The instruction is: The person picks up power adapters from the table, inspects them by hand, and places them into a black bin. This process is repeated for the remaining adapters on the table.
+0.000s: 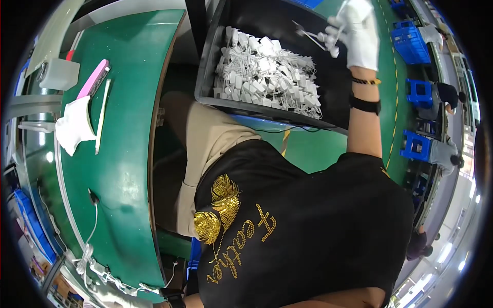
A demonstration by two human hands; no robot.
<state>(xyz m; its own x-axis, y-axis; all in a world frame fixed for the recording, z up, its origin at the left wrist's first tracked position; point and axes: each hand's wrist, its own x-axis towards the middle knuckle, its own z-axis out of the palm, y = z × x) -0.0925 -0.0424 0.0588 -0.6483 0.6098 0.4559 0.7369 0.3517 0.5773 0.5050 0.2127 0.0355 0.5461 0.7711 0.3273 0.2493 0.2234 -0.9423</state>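
My right hand (pixel 358 32), in a white glove, is raised over the far right side of a black bin (pixel 341 95). Its fingers are closed round a white power adapter with a thin cord (pixel 328 43), partly hidden by the hand and smeared by motion. Inside the bin lies a heap of white power adapters (pixel 267 72) with tangled cords. My left hand (pixel 113 296), gloved in white, is low at the left edge of the view, beside white cords (pixel 84 259) on the green table (pixel 123 169); its fingers are too unclear to read.
A pink and black tool (pixel 94 78), a white stick (pixel 102 117), a white cloth-like piece (pixel 75 126) and a whitish container (pixel 60 74) are on the table. A black-tipped cord (pixel 94 197) lies nearer. Blue stools (pixel 418 93) and seated people are across the aisle at right.
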